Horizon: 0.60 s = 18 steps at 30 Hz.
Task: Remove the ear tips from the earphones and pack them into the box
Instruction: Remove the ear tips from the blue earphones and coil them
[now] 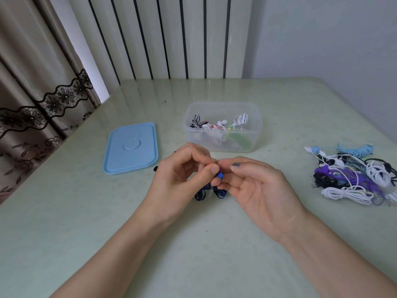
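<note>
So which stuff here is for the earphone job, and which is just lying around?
For the job:
blue earphone pinched by left hand and right hand
clear plastic box
tangled earphone pile
light blue lid

Just there:
lace-trimmed curtain
white radiator

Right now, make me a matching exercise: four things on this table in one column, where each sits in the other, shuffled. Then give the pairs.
Things:
1. lid
2. box
3. cable pile
4. blue earphone

Places:
A. far right of the table
B. pinched between both hands, near the middle
C. flat on the table, left of the box
D. behind the hands, open, with earphones inside

Pairs: 1-C, 2-D, 3-A, 4-B

The left hand and right hand both grip the blue earphone.
</note>
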Each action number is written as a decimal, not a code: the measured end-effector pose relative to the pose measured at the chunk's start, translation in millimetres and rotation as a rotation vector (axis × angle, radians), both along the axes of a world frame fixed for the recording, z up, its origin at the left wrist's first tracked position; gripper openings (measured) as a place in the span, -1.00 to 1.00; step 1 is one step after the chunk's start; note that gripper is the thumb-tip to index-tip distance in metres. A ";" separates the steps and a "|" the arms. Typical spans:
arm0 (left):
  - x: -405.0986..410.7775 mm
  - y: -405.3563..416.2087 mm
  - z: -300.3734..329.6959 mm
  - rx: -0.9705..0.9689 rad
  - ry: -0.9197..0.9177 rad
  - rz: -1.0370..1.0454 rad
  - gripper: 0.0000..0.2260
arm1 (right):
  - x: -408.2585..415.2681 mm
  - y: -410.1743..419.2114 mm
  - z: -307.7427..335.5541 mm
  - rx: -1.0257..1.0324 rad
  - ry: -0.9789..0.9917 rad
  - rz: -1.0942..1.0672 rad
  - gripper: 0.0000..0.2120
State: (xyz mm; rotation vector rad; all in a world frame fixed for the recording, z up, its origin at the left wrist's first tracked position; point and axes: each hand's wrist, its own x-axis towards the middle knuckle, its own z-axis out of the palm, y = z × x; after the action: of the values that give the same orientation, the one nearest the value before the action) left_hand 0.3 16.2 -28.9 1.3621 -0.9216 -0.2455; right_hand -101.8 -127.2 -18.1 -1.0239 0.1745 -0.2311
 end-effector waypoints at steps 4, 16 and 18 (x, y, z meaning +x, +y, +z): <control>-3.7 0.1 1.9 -0.022 0.055 -0.013 -0.93 | 2.0 0.9 1.9 0.020 0.056 -0.016 -0.75; -7.5 -4.8 1.8 -0.041 0.127 0.024 -0.83 | 1.9 2.9 1.3 0.040 0.083 -0.050 -0.82; -5.6 -4.1 0.3 -0.035 0.132 0.032 -0.84 | 1.9 4.3 0.5 0.051 0.090 -0.055 -0.80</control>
State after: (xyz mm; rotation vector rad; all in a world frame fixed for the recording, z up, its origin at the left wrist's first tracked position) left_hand -5.2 12.2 -28.5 1.3112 -0.7901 -0.2900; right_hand -100.0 -122.9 -17.6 -0.9807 0.2891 -0.2293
